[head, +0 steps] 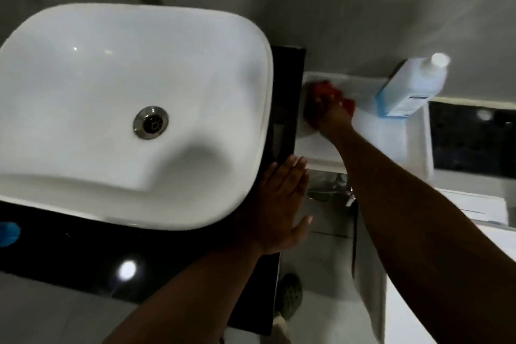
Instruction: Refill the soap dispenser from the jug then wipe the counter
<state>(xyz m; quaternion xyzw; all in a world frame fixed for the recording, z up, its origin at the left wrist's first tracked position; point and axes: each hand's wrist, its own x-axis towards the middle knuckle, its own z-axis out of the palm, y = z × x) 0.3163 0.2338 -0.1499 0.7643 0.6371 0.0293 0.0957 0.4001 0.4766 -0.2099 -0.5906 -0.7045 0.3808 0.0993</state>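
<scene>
- Right hand (pixel 331 113): reaches forward over the white ledge (pixel 363 131), palm down, fingers pressed onto a red cloth (pixel 324 92). Whether the fingers curl around the cloth or only lie flat on it cannot be told; the picture is blurred there.
- Red cloth: bunched, soft, folds showing beyond the fingertips and to either side of the hand. It lies at the ledge's far left corner, beside the dark counter's edge.
- Left hand (pixel 282 204): open, fingers straight and close together, palm laid flat on the right edge of the black counter (pixel 83 260), touching the basin's rim. It holds nothing.
- Jug (pixel 410 86): translucent plastic bottle, squared body, pale blue liquid inside, white round cap, a label low on the front face. It stands on the ledge against the wall, to the right of the right hand, near it but not touching.
- Basin (pixel 111 92): white glazed ceramic, rounded rectangle, sitting on top of the counter; a round metal drain (pixel 150 122) near its middle.
- Black counter: glossy dark slab, a bright spot of light reflected on its near part.
- White ledge: smooth, matt, flat shelf with a raised rim, lower than the black counter.
- Blue object (pixel 8 233): at the left picture edge on the counter, cut off; cannot be identified.
- Wall (pixel 335 8): plain grey, smooth.
</scene>
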